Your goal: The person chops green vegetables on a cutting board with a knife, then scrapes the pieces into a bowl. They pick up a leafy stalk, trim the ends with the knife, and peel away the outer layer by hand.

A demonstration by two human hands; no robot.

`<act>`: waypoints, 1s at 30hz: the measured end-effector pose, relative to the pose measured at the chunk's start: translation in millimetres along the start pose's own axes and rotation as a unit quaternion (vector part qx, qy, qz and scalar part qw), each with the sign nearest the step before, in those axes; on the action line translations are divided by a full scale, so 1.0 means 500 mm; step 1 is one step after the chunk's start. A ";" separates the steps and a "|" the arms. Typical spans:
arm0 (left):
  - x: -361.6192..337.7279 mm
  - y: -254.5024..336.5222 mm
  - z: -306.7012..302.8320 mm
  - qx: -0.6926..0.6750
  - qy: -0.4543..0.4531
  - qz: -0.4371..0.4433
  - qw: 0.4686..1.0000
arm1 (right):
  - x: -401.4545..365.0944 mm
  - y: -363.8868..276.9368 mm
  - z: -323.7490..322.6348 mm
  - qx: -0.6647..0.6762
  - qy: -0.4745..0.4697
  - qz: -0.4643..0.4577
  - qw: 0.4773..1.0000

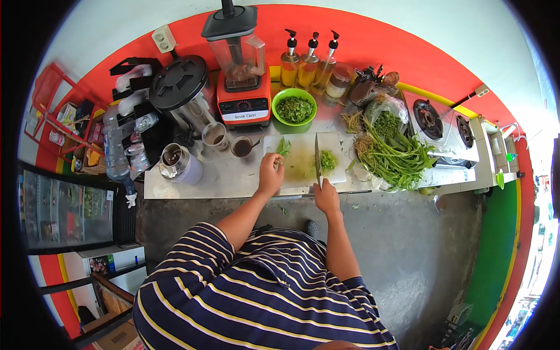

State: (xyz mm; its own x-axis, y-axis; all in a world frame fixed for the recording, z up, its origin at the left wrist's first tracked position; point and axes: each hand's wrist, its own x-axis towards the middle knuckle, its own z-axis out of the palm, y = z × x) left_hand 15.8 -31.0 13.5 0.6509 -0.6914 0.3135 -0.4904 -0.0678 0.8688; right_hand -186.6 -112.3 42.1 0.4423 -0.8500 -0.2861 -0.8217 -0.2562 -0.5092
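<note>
My right hand [326,197] grips the handle of a kitchen knife [318,157], whose blade points away from me over a white cutting board [301,176]. Just right of the blade lies a small pile of chopped greens [328,160]. My left hand [272,174] is at the board's left edge with its fingers curled in. A few green leaves [283,146] lie just beyond those fingertips; whether the fingers hold anything is hidden.
Behind the board stands a green bowl [294,124] of cut greens, beside a red blender [244,105]. Long green stalks [396,154] are heaped to the right, before a gas stove [438,131]. Cups of dark liquid [241,147] and a metal-topped container [182,163] stand left.
</note>
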 end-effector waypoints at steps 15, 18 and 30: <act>0.067 -0.030 -0.001 0.069 -0.010 -0.027 0.997 | -0.011 0.083 -0.111 0.095 -0.049 -0.143 0.984; 0.073 0.000 -0.007 0.042 0.011 -0.005 0.999 | -0.010 0.090 -0.125 0.089 -0.106 -0.098 0.985; 0.087 0.051 -0.022 -0.057 0.028 -0.068 0.996 | 0.031 0.148 -0.077 0.124 -0.004 -0.083 0.989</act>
State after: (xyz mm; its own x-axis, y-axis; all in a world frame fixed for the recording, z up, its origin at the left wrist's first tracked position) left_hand 38.1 -54.7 53.4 0.7390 -0.6406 0.2087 -0.3288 -0.0725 0.9416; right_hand -254.2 -162.1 31.1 0.5679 -0.8013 -0.1880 -0.6239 -0.2701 -0.7334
